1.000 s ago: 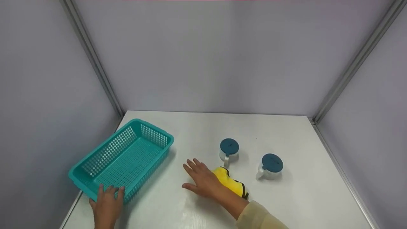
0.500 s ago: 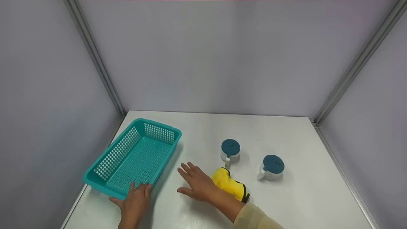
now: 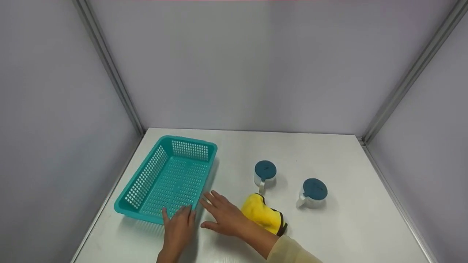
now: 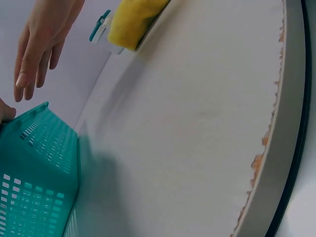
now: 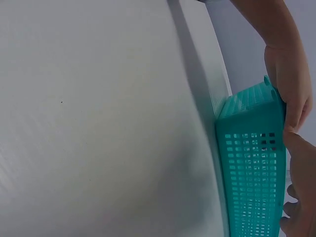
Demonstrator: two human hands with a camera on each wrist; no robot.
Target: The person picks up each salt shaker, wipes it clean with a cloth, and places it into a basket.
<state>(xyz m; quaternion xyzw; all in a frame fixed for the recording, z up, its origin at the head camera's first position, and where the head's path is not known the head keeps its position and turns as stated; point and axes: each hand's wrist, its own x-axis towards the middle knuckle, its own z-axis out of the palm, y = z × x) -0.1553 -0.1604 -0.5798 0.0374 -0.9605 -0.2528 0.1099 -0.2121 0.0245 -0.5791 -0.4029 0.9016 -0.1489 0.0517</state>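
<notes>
A teal plastic basket (image 3: pixel 175 179) with perforated walls stands on the left half of the white table, angled, nothing inside it. At its near right corner my left hand (image 3: pixel 179 228) grips the rim, fingers over the inner side. The same left hand (image 5: pixel 291 81) shows on the rim in the right wrist view. My right hand (image 3: pixel 225 217) is beside the basket's right long side, fingers straight and spread; whether the fingertips touch the rim I cannot tell. Just right of that hand lies a yellow cloth (image 3: pixel 263 213) with dark edging, partly behind the forearm.
Two white mugs with blue lids stand to the right: one mug (image 3: pixel 265 173) behind the cloth, the other mug (image 3: pixel 312 191) farther right. Grey panels (image 3: pixel 234 65) enclose the table (image 3: pixel 351 226) at the back and sides. The table's front edge (image 4: pixel 276 128) is chipped.
My left hand has moved right with the basket, whose near end has swung right toward my right hand. The right hand has shifted slightly left, nearer the basket. Mugs and cloth stay put.
</notes>
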